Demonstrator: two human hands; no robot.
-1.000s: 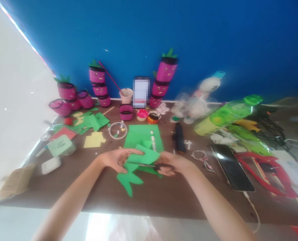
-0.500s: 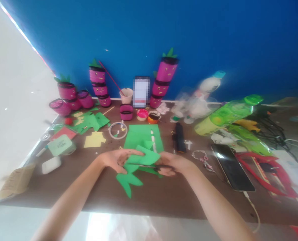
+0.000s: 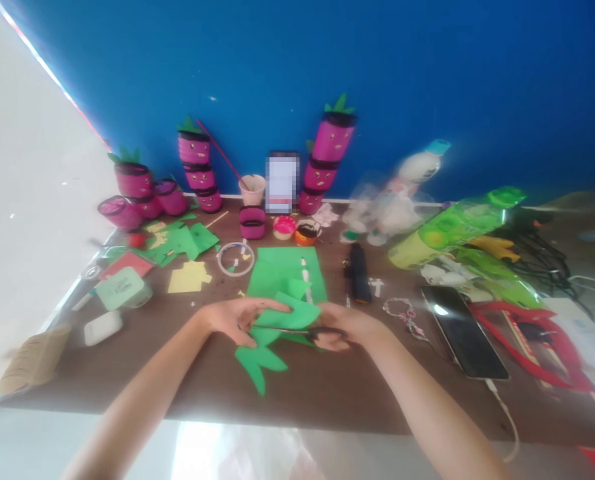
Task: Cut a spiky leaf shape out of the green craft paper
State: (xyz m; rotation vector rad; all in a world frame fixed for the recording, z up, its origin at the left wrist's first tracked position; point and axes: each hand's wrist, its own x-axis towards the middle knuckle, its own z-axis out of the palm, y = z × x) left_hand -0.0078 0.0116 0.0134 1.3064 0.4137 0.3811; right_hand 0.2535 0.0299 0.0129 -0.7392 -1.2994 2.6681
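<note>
My left hand (image 3: pixel 238 320) pinches a piece of green paper (image 3: pixel 282 315), thumb below and fingers above. Leaf-shaped points of the green piece hang down under that hand. In my right hand (image 3: pixel 340 327) is a pair of scissors (image 3: pixel 322 333) with dark handles, fingers closed round them. Their blades point left and lie across the green piece, close to my left thumb. Just beyond my hands, a larger green sheet (image 3: pixel 272 267) lies flat on the table, with a white pen (image 3: pixel 305 277) and a small green scrap on it.
Pink and black paper towers (image 3: pixel 322 163) with green tops stand along the blue wall. A phone (image 3: pixel 465 333) with a cable lies at right, near a tilted green bottle (image 3: pixel 447 230). Green scraps (image 3: pixel 180 241), yellow paper (image 3: pixel 187 277) and a white case (image 3: pixel 103 329) lie at left.
The green piece and its hanging points have shifted very slightly to the right. Both hands keep their grips, and the scissors stay across the paper.
</note>
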